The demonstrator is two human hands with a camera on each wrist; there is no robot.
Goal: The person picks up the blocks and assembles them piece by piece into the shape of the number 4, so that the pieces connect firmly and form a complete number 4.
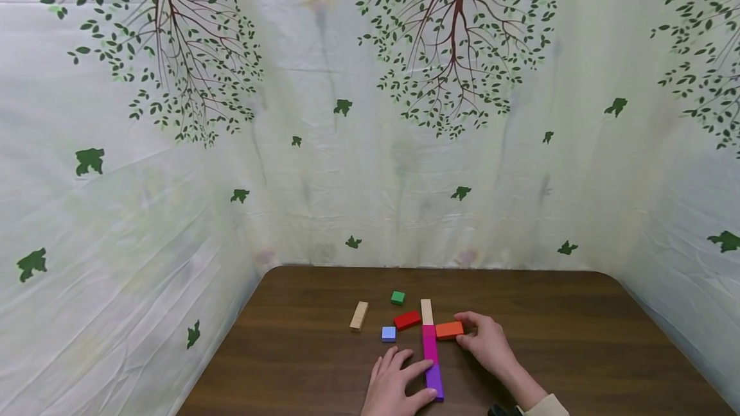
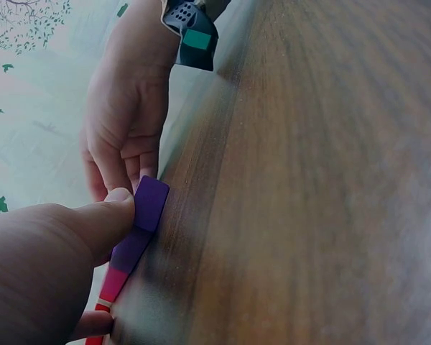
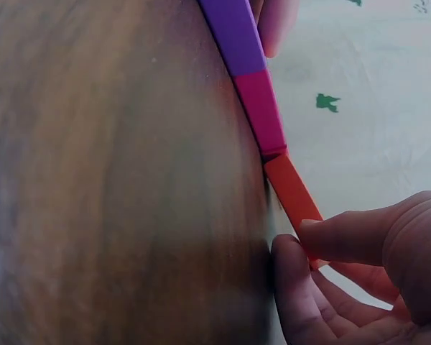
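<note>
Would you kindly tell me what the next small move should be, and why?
I would probably have the right hand let go of the orange block: its inner end appears to meet the row beside the magenta block, while the left hand touches the purple block.

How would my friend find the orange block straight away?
On the brown table, find the row of tan, pink and purple blocks. Just right of that row, the right hand pinches one end of the orange block. It's the only orange one; the red block lies left of the row, with no hand on it.
</note>
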